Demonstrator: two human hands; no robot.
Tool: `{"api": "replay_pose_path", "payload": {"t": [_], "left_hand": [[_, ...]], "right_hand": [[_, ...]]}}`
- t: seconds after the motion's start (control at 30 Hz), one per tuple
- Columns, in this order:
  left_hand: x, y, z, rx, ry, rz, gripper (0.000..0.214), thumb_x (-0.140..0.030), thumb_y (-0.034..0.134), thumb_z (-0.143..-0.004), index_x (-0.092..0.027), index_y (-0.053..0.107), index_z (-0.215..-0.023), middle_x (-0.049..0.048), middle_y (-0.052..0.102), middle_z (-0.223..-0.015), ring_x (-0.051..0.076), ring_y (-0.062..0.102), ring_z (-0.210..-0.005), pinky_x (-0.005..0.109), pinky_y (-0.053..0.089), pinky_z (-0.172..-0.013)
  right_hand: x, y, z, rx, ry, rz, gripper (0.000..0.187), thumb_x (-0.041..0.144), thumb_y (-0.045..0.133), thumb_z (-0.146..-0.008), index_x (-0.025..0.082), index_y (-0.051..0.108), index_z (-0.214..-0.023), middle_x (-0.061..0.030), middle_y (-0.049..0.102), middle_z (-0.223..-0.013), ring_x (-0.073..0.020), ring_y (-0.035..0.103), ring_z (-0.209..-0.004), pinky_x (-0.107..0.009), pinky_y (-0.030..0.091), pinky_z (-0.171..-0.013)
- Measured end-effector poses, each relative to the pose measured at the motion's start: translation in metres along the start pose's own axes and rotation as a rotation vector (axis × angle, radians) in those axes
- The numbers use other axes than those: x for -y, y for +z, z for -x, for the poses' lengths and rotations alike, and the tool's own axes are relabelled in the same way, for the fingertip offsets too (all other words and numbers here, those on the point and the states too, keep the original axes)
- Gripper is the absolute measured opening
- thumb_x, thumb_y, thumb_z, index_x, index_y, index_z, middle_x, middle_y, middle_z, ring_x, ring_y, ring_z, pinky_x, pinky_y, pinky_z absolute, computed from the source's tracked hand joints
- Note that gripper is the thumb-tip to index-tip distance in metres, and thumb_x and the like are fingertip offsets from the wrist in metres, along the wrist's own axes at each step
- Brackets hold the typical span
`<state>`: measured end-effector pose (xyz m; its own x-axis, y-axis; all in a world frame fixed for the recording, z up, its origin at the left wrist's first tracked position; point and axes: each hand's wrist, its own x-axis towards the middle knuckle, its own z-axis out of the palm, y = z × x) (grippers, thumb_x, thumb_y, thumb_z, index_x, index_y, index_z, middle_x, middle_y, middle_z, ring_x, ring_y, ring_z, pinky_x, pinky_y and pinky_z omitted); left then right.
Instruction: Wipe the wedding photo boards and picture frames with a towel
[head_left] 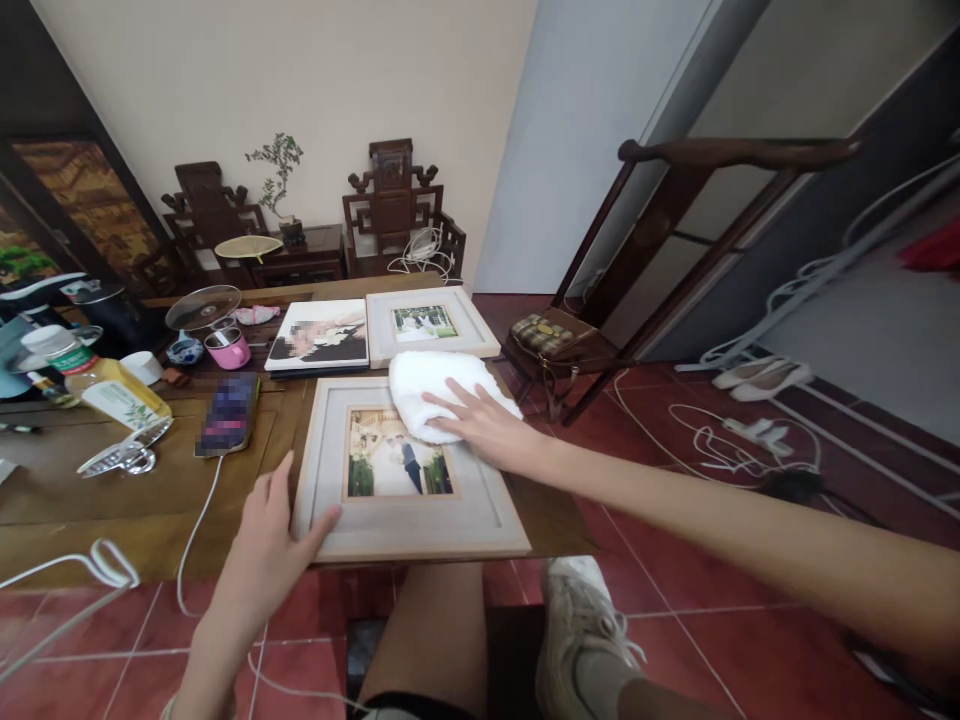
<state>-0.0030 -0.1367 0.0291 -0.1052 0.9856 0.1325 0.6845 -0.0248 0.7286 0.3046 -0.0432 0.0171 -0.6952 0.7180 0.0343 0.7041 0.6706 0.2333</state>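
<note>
A pale wooden picture frame [499,515] with a wedding photo inside lies flat at the table's near edge. My left hand [262,540] grips its left side, the thumb over the border and the fingers along the outer edge. Under my right hand [480,425] is a folded white towel [420,385], held down on the frame's upper right part with the fingers spread over it. The towel covers that corner of the frame. Just behind lie a second pale picture frame [480,335] with an outdoor photo and a white-edged photo panel [322,325].
On the table's left are a phone [229,415] on a white cable, a clear hair claw [127,450], a bottle of yellow liquid [112,390] and a pink cup [227,350]. At right stands a wooden chair [622,370] holding a bag [547,340]. Cables and a power strip [757,435] lie on the floor.
</note>
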Motion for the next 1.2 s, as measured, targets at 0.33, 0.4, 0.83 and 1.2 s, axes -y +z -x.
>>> {"api": "replay_pose_path", "payload": {"t": [0.33,0.4,0.83,1.2], "left_hand": [[0.015,0.033,-0.055,0.216,0.554,-0.132,0.041,-0.018,0.033,-0.095,-0.017,0.054,-0.13,0.015,0.036,-0.152,0.024,0.03,-0.143,0.048,0.026,-0.116],[0.019,0.034,-0.056,0.205,0.558,-0.129,0.042,-0.015,0.032,-0.094,-0.016,0.056,-0.128,0.0148,0.04,-0.15,0.024,0.032,-0.142,0.047,0.026,-0.116],[0.02,0.04,-0.045,0.246,0.484,-0.251,0.064,0.002,0.031,-0.077,-0.007,0.046,-0.139,0.0158,0.042,-0.149,0.023,0.033,-0.142,0.046,0.028,-0.117],[0.028,0.045,-0.048,0.172,0.498,-0.224,0.055,-0.007,0.033,-0.089,-0.017,0.044,-0.141,0.012,0.043,-0.149,0.023,0.038,-0.139,0.048,0.033,-0.115]], "right_hand": [[-0.014,-0.001,-0.017,-0.043,0.055,-0.065,0.082,-0.011,0.045,-0.067,0.022,0.044,-0.143,-0.0153,0.023,-0.157,-0.0402,0.018,-0.143,-0.064,0.036,-0.099],[-0.016,0.001,-0.021,-0.05,0.043,-0.049,0.079,-0.009,0.047,-0.069,0.022,0.045,-0.142,-0.0156,0.024,-0.157,-0.0415,0.017,-0.143,-0.067,0.033,-0.1],[-0.007,0.0,-0.017,-0.02,-0.024,0.002,0.068,-0.001,0.053,-0.074,0.02,0.048,-0.139,-0.0153,0.032,-0.154,-0.042,0.021,-0.141,-0.066,0.026,-0.105],[0.031,-0.052,-0.005,0.276,0.079,-0.125,0.074,-0.007,0.048,-0.073,0.02,0.045,-0.142,-0.0186,0.035,-0.151,-0.0437,0.029,-0.137,-0.067,0.034,-0.098]]}}
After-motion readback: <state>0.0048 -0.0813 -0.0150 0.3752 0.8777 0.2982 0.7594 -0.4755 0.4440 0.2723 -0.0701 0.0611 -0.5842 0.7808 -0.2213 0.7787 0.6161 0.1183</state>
